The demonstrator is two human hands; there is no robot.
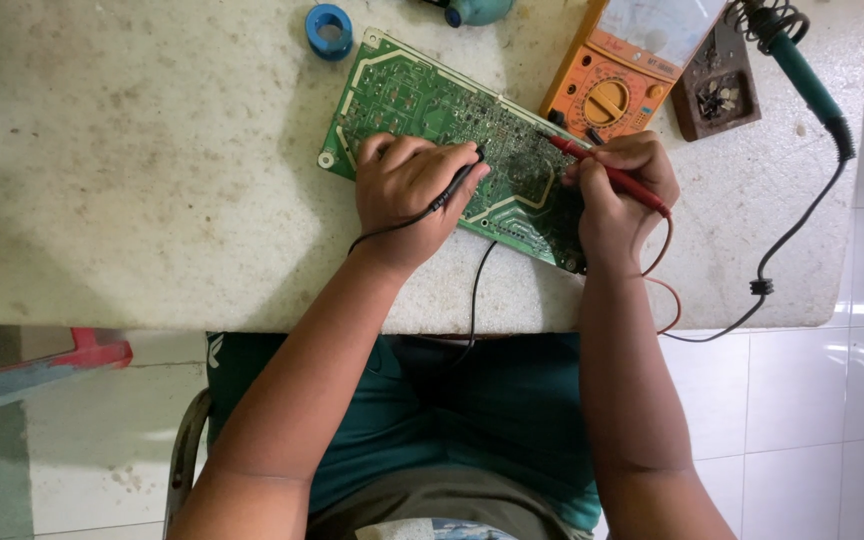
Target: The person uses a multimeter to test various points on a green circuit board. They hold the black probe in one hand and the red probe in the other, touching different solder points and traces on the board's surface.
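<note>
Probes in both hands, as I see it from the head view; my left hand (407,190) is curled tight around the black probe (457,182), fingers folded over it, its tip set down on the board (412,100) near the middle; my right hand (620,190) pinches the red probe (607,175) between thumb and fingers, pen-fashion, with the tip pointing left onto the board's right part; exactly which solder points the tips touch I cannot tell, the detail is too fine. The board is green, solder side up, lying tilted across the table (132,180), under and between both hands; the black lead (474,295) runs off the table edge toward my lap, the red lead (664,285) loops by my right wrist. Just beyond the board sits an orange meter (617,85), touching or nearly touching its far edge; right of it a small brown tray (717,85) of bits; a green-handled iron (802,70) lies by the tray, its cord trailing down the table's right side; a blue ring (329,30) rests near the board's upper left corner.
</note>
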